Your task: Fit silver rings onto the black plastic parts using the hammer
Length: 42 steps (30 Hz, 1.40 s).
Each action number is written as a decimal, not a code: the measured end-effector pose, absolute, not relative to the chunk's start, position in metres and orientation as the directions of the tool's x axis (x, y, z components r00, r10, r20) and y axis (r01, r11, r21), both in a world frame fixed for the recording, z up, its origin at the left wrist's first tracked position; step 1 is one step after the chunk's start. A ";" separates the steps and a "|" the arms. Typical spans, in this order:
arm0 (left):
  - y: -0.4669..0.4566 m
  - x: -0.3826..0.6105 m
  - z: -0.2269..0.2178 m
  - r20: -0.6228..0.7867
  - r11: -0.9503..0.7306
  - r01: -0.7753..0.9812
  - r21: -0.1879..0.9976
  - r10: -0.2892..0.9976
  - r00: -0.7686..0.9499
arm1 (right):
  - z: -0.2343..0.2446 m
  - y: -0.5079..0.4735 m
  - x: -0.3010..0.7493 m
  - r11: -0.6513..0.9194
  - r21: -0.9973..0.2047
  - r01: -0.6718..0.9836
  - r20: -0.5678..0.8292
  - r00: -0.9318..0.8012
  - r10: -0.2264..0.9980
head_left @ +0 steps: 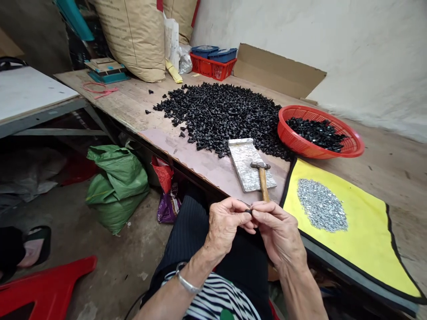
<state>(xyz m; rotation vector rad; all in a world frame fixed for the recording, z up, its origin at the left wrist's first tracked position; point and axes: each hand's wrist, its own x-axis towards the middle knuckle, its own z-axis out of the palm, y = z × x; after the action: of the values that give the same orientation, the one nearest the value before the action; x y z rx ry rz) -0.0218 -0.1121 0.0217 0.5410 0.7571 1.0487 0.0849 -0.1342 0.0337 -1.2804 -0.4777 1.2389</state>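
Note:
A small black plastic part (248,212) is pinched between the fingertips of both my hands, just off the table's front edge. My left hand (227,224) closes on it from one side, my right hand (278,229) from the other. Fingers cover most of the part. Just beyond them a hammer (263,178) with a wooden handle rests its head on a silvery metal plate (243,161). To the right, a pile of small shiny metal pieces (322,205) lies on a yellow cloth (363,235) with black edging. Behind the plate spreads a large heap of black parts (227,115).
A red basket (358,144) holds more black parts. Further back are a red crate (213,69) with blue boxes, a cardboard sheet (276,69) and big paper sacks (133,40). A green sack (116,186) and a red stool (50,289) are on the floor; another person's foot (33,249) shows.

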 end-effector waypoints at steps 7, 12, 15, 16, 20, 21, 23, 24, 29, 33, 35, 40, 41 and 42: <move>-0.108 -0.024 0.020 -0.270 0.414 -0.562 0.716 0.907 0.324 | 0.033 -0.130 0.089 -0.227 -0.880 -0.416 -0.359 0.273 0.892; -0.105 -0.024 0.019 -0.260 0.415 -0.582 0.700 0.906 0.333 | 0.031 -0.129 0.089 -0.238 -0.851 -0.468 -0.383 0.241 0.892; -0.103 -0.024 0.017 -0.258 0.409 -0.587 0.698 0.909 0.326 | 0.030 -0.128 0.090 -0.246 -0.844 -0.476 -0.383 0.215 0.898; -0.103 -0.024 0.016 -0.259 0.408 -0.587 0.699 0.910 0.323 | 0.030 -0.128 0.091 -0.248 -0.842 -0.479 -0.384 0.210 0.899; -0.102 -0.024 0.014 -0.270 0.414 -0.579 0.702 0.907 0.322 | 0.029 -0.126 0.093 -0.234 -0.848 -0.475 -0.376 0.229 0.898; -0.102 -0.024 0.013 -0.272 0.416 -0.575 0.705 0.907 0.323 | 0.029 -0.126 0.093 -0.230 -0.852 -0.470 -0.372 0.234 0.898; -0.102 -0.024 0.013 -0.275 0.418 -0.565 0.711 0.905 0.324 | 0.028 -0.126 0.093 -0.223 -0.860 -0.459 -0.362 0.242 0.900; -0.102 -0.024 0.013 -0.278 0.420 -0.561 0.713 0.904 0.323 | 0.028 -0.125 0.092 -0.223 -0.863 -0.454 -0.360 0.241 0.901; -0.101 -0.023 0.012 -0.307 0.433 -0.546 0.717 0.900 0.310 | 0.028 -0.123 0.091 -0.260 -0.868 -0.423 -0.379 0.227 0.897; -0.101 -0.022 0.011 -0.304 0.417 -0.525 0.742 0.907 0.291 | 0.029 -0.120 0.089 -0.292 -0.858 -0.422 -0.406 0.209 0.890; -0.101 -0.022 0.011 -0.290 0.405 -0.533 0.743 0.912 0.290 | 0.029 -0.120 0.086 -0.269 -0.865 -0.425 -0.390 0.229 0.892; -0.104 -0.021 0.010 -0.283 0.407 -0.579 0.707 0.912 0.296 | 0.027 -0.124 0.074 -0.140 -0.927 -0.349 -0.275 0.373 0.886; -0.104 -0.021 0.009 -0.285 0.406 -0.582 0.704 0.913 0.291 | 0.026 -0.124 0.073 -0.124 -0.932 -0.340 -0.261 0.395 0.881; -0.105 -0.021 0.009 -0.289 0.406 -0.583 0.704 0.913 0.288 | 0.025 -0.125 0.072 -0.114 -0.934 -0.337 -0.255 0.409 0.876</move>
<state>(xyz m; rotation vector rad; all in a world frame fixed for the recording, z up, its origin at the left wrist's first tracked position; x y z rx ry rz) -0.0215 -0.1046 0.0092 0.5238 0.7441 1.0618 0.0721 -0.1247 0.0245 -1.2970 -0.5485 1.1225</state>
